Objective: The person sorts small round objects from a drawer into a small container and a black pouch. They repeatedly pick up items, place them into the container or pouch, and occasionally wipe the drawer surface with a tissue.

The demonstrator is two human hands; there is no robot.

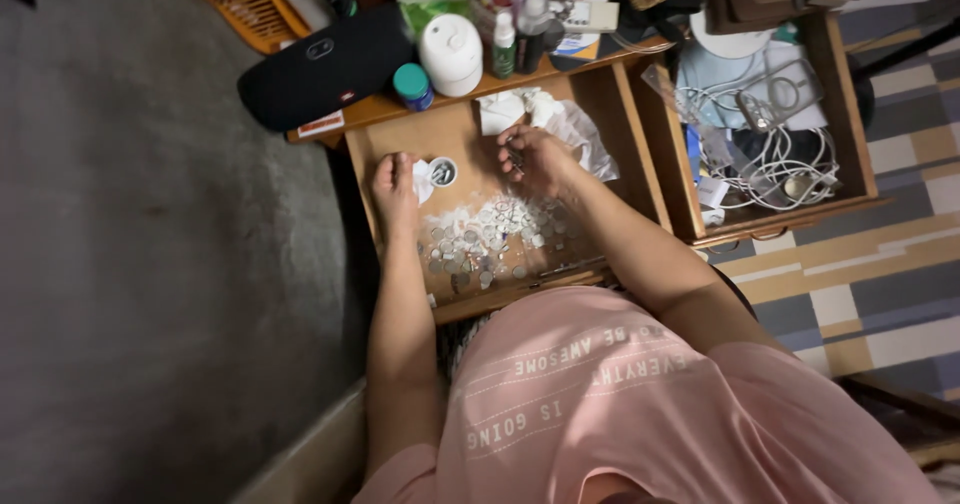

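A: Where is everything lying right now?

B: The loose coins [485, 239] are spread over the floor of the open wooden drawer [372, 179], a pale scatter in front of the person. The small white cup [442, 172] stands just beyond them, towards the back left, with a few pieces already in it.

A: And the hands?

B: The left hand [396, 186] rests beside the cup, its grip closed on a scrap of white paper [422, 180]. The right hand [535, 159] hovers above the far edge of the scatter, fingers curled together, seemingly pinched on a few coins, though I cannot tell exactly what is in there.

A: How would you handle the sorting well?

B: I'd judge it best to keep the left hand steadying the cup so it doesn't tip, and to lift coins from the near edge of the pile rather than raking through the middle. Small pinches are safer; a full fist tends to spill.

A: Anything in the way?

B: The crumpled white tissue [560, 124] lies at the back of the drawer, near the right hand. The second drawer [850, 164], full of white cables [790, 159], is well apart.
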